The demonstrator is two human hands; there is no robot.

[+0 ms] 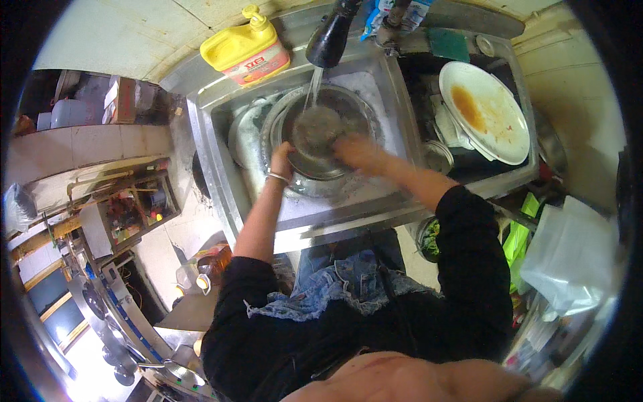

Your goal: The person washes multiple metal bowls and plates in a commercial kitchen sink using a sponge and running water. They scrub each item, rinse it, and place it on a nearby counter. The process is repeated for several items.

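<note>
My left hand [282, 160] grips the near-left rim of a round metal bowl [316, 168] in the left sink basin. Its thumb lies over the rim. At the bowl's right side is my right hand [359, 152], motion-blurred, with its fingers reaching inside; whether they hold anything cannot be made out. Water pours from a black faucet [329, 47] into the bowl. Beneath the bowl sits a larger metal basin [321, 188], with suds around it in the steel sink [294, 221].
Behind the sink stands a yellow detergent jug [246, 47]. The right basin holds a stained white oval plate [490, 115] leaning on other dishes. A green scouring pad [448, 44] lies on the back ledge. Clear plastic bags [570, 256] hang at right; oil bottles [213, 261] stand lower left.
</note>
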